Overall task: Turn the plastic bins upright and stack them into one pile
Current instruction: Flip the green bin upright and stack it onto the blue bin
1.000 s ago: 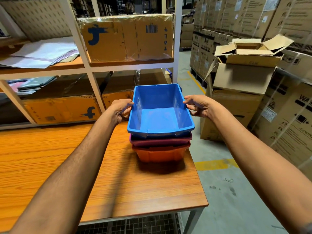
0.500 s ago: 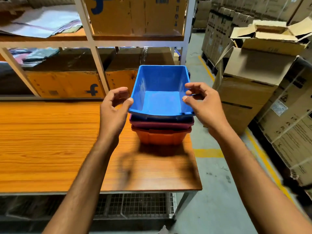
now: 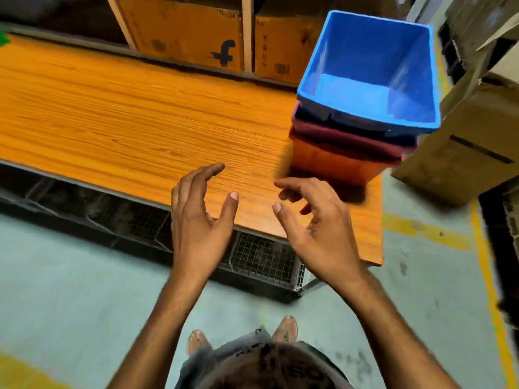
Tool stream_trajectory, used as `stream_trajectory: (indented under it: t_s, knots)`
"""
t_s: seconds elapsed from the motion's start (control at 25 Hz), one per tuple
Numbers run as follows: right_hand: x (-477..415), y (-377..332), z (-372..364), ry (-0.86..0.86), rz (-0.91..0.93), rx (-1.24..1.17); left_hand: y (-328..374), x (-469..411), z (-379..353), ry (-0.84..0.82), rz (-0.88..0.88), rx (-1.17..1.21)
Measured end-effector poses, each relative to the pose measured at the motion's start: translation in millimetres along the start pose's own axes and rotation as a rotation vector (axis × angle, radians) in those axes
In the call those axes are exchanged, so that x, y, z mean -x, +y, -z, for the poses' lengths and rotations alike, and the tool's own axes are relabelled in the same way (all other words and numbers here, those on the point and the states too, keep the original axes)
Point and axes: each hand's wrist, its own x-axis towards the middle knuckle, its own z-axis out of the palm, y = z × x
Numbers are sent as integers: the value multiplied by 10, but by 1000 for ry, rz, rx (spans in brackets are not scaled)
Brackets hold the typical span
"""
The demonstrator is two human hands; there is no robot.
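left hand [image 3: 202,220] hung over table [image 3: 126,116] near edge, fingers loosely spread, empty | right hand [image 3: 314,228] beside it, fingers loosely curled, empty | blue bin [image 3: 370,68] sat upright atop maroon bin [image 3: 337,136] and orange bin [image 3: 331,161] at table's right end | pile judged complete, nothing visibly left

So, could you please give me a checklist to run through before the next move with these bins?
1. Blue bin upright on top: ok.
2. Maroon bin and orange bin nested upright beneath: ok.
3. Left hand and right hand empty, off the bins: ok.
4. Orange bin safely in from the table's end: cannot tell, it stands close.
5. Other bins left unstacked: cannot tell, none in view.
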Motion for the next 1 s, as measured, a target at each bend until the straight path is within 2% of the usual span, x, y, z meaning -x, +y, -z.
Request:
stream_trajectory:
  t_s: [0.12, 0.32, 0.52, 0.6, 0.8, 1.0]
  knots:
    - [205, -166, -507, -121, -16, 50, -377, 263, 376, -26, 96, -32]
    - [306, -758, -1415, -269, 2, 60, -1067, 532, 1264, -28, 91, -287]
    - [288, -1413, -2425, -392, 65, 53, -1823, 594, 2230, 20, 177, -407]
    - [259, -1652, -2871, -457, 96, 74, -2101, 603, 2558, 57, 263, -388]
    - [35, -2108, -3761, -585, 90, 22, -2731, 453, 3178, 164, 466, -119]
    - [-449, -2512, -4598, -626, 30, -155, -3311, -36, 3767, 291, 510, -55]
